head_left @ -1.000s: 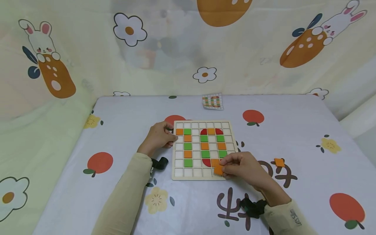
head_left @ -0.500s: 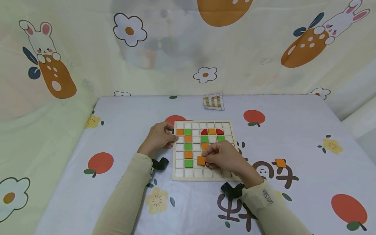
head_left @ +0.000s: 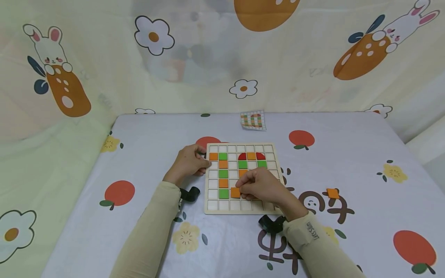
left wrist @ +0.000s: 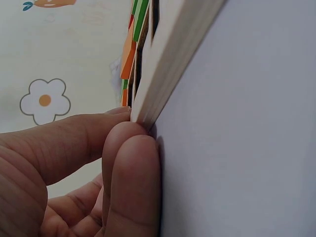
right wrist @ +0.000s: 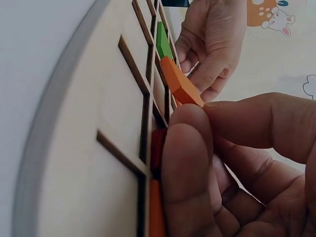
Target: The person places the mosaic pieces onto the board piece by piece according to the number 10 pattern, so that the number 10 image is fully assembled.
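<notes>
A square wooden grid board [head_left: 240,212] lies on the table, its cells partly filled with orange, green and dark red tiles. My left hand [head_left: 187,162] holds the board's left edge, thumb on top and fingers against the side, as the left wrist view shows. Between thumb and fingers of my right hand [head_left: 262,187] is a square orange tile [head_left: 235,192], over the lower part of the board just right of a green tile [head_left: 223,193]. The right wrist view shows this tile tilted above the grid. That hand covers several cells behind it.
Behind the board a small card [head_left: 253,120] with a printed coloured grid rests on the table. One loose orange tile [head_left: 332,193] lies on the cloth to the right. A patterned curtain [head_left: 194,65] hangs beyond the table's far edge.
My right hand has carried the orange tile leftward across the board, from the lower right to beside the green tile. The left hand stays at the board's edge.
</notes>
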